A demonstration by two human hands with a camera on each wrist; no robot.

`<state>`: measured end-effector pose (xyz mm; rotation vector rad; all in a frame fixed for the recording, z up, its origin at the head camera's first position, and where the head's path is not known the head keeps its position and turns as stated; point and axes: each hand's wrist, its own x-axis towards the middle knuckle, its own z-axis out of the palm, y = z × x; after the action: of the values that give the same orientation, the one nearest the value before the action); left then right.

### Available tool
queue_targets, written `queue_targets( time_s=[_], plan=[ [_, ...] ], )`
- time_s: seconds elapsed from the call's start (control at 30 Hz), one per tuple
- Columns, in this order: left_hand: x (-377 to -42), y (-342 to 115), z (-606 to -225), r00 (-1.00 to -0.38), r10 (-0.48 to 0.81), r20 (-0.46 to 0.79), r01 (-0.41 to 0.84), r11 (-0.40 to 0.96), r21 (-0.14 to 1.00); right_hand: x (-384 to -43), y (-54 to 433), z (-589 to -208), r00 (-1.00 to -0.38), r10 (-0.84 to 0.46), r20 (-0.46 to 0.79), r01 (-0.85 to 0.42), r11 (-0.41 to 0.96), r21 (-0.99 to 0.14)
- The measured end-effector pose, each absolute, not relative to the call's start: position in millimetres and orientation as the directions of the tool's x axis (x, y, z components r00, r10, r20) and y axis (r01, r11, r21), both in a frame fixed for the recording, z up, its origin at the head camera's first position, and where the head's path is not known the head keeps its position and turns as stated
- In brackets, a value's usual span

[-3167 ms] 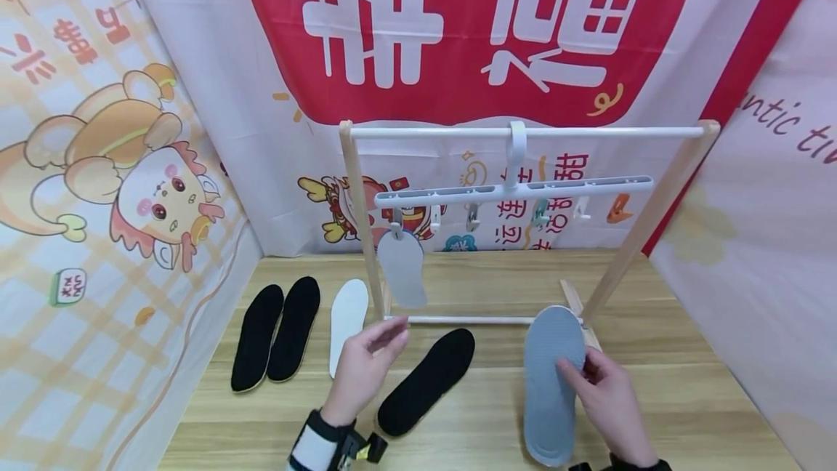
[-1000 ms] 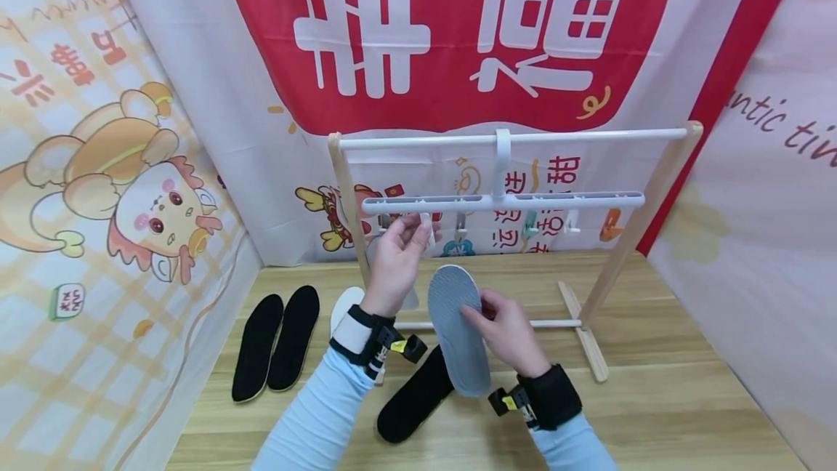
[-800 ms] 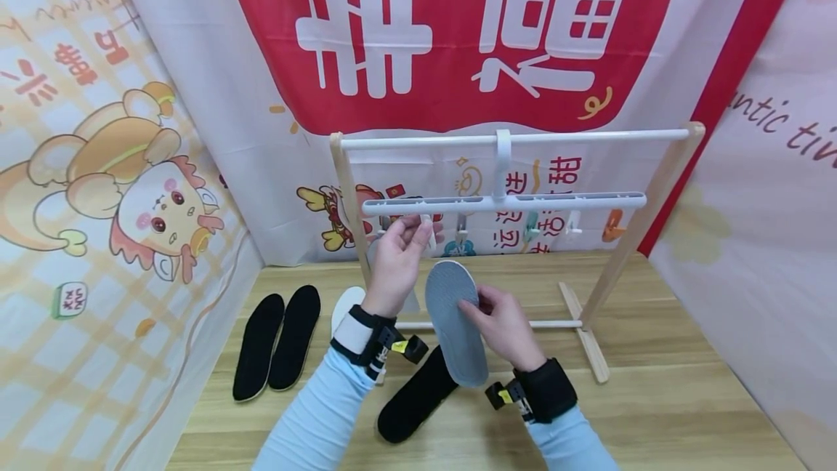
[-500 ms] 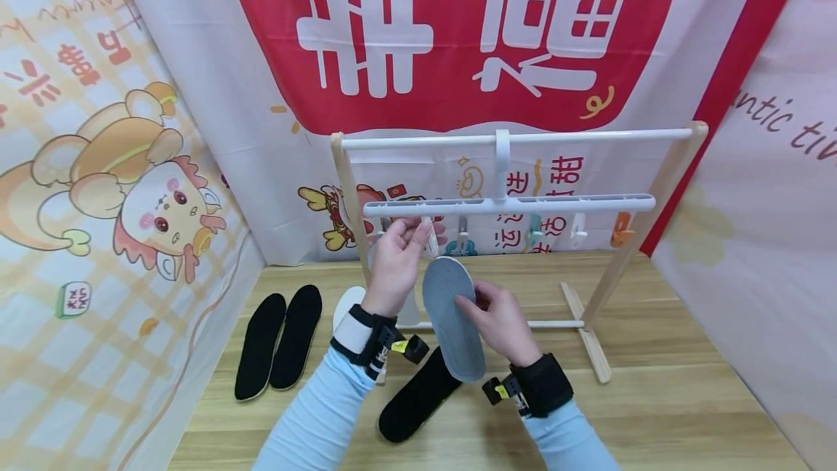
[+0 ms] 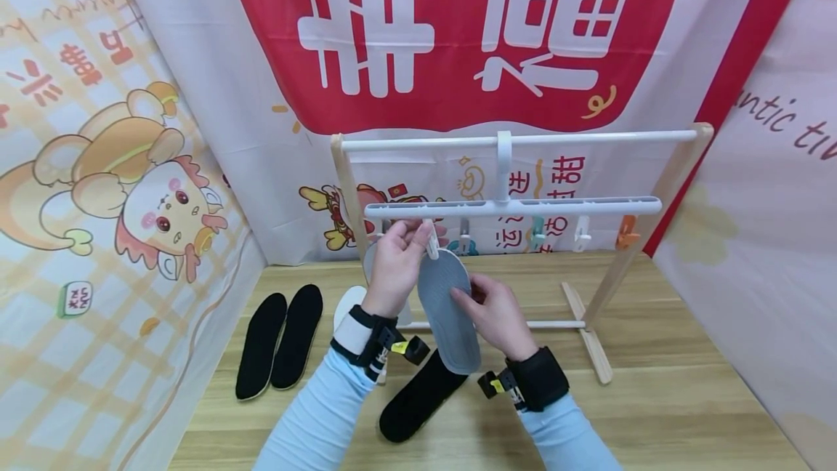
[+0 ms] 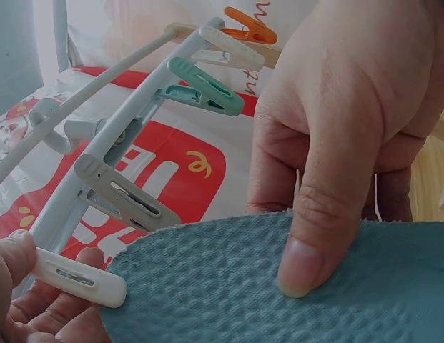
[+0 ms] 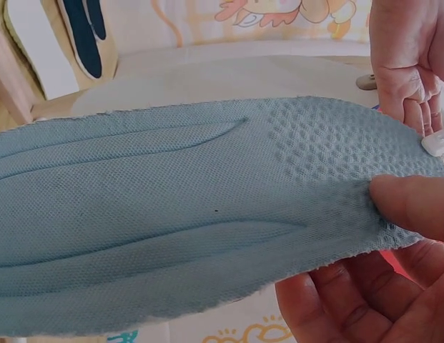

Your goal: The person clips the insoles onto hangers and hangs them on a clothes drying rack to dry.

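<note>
My right hand point(image 5: 500, 315) pinches a grey insole point(image 5: 450, 311) by its edge, thumb on the textured face. The insole's upper end meets a white clothespin point(image 6: 79, 277) that my left hand point(image 5: 395, 260) squeezes between thumb and fingers. In the left wrist view the clip's tip overlaps the insole's edge. This clip hangs from a white hanger bar point(image 5: 575, 206), beside a grey clip point(image 6: 125, 193), a green clip point(image 6: 204, 89), another white clip point(image 5: 581, 233) and an orange clip point(image 5: 626, 232). Behind my left hand, a lighter insole point(image 5: 369, 262) hangs, mostly hidden.
The hanger hooks over the top rail point(image 5: 588, 138) of a wood-and-white rack, whose wooden foot point(image 5: 588, 333) stands on the table point(image 5: 680, 398). Black insoles point(image 5: 261, 346) lie at left, beside a white insole point(image 5: 349, 304). Another black insole point(image 5: 418, 398) lies below the hands.
My right hand has lifted the grey insole from the right and carried it left and up to the white clip. My left hand rose from the table to grip that clip.
</note>
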<state>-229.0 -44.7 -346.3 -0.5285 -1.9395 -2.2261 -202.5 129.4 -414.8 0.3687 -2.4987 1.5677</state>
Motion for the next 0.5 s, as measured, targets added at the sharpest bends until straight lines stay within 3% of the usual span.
queue_targets(
  time_s=[0.5],
  plan=[
    [-227.2, -45.5, -344.6, -0.935, 0.116, 0.335, 0.322, -0.121, 0.939, -203.6, 124.1, -407.8, -0.956, -0.121, 0.269, -0.295, 0.396, -0.870]
  ],
)
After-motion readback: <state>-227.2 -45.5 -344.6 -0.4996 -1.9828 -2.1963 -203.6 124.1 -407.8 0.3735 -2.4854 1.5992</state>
